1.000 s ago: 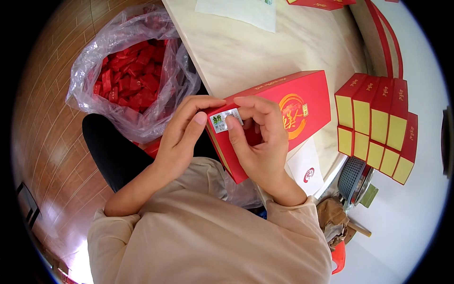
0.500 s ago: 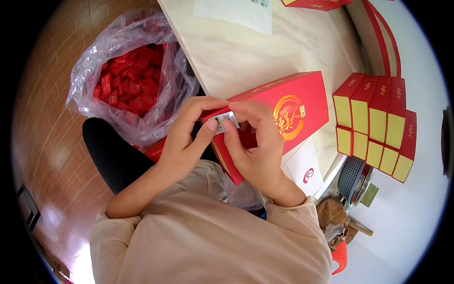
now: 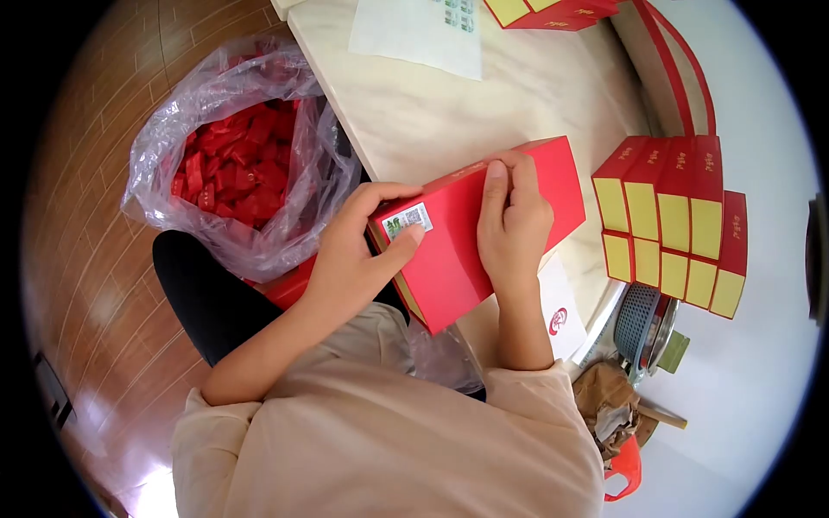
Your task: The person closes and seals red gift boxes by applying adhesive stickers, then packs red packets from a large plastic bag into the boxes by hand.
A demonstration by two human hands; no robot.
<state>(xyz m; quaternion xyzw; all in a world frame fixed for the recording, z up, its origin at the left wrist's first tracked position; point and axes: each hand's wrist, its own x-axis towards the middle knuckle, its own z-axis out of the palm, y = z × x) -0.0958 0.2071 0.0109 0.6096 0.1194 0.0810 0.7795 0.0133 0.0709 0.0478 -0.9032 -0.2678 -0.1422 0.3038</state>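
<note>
A red gift box [image 3: 453, 268] with a yellowish base edge lies tilted at the table's edge, above my lap. Near its left corner is a small white label [image 3: 400, 217] with green print and a QR-like square. My left hand [image 3: 352, 246] grips that end, its thumb on the label's lower right corner and its fingers at the far edge. Farther right, my right hand [image 3: 516, 216] is closed over the lid and far edge, hiding the emblem there.
A clear plastic bag [image 3: 155, 164] of red packets [image 3: 233, 160] stands at left. Stacked red-and-yellow boxes [image 3: 682, 207] are at right. A sticker sheet [image 3: 414, 39] lies on the marble-look table [image 3: 449, 108]; a white card [image 3: 561, 298] sits beside my right wrist. A blue-grey basket [image 3: 636, 315] stands below.
My right hand has left the label and moved right along the box, covering its gold emblem. The label now shows flat on the lid. My left thumb has shifted right to its corner.
</note>
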